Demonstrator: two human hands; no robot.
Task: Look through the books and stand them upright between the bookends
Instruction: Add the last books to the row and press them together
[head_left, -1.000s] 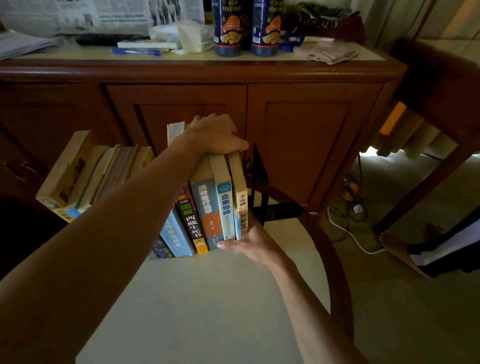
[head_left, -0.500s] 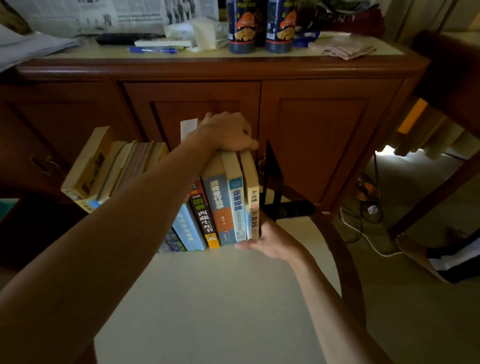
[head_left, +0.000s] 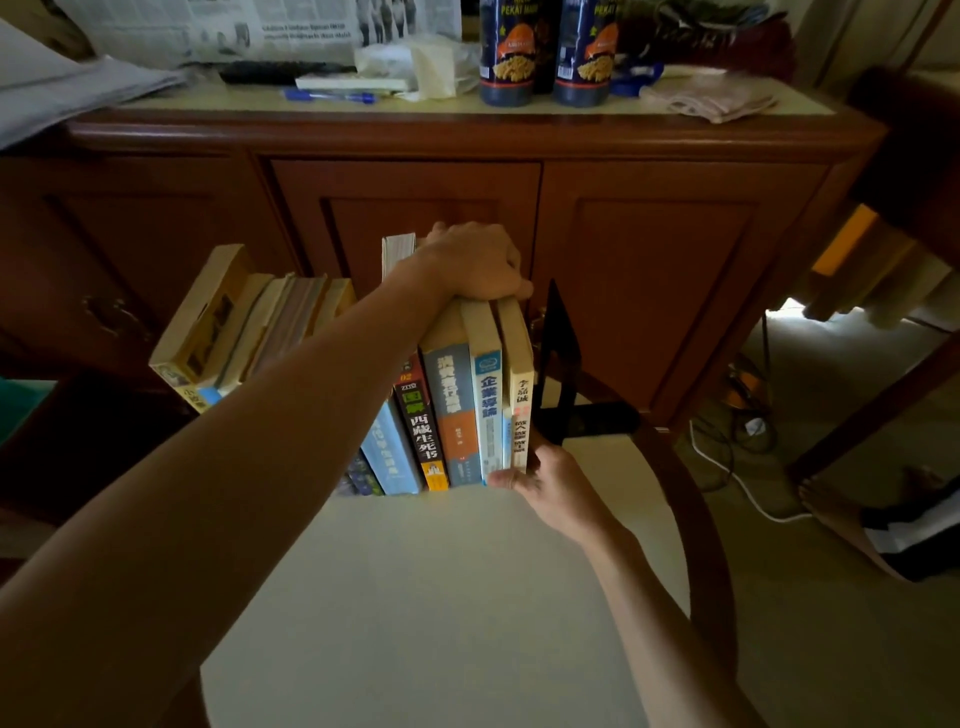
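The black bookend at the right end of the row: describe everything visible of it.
The black bookend looks like thin dark sheet metal bent into an L: an upright plate with a slanted top edge and a flat foot lying on the round table, pointing right. It stands just right of the cream-spined book; contact is unclear. The right hand hides its near corner.

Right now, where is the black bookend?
In the head view, the black bookend stands on the round table, right of the rightmost book, just above the right hand.
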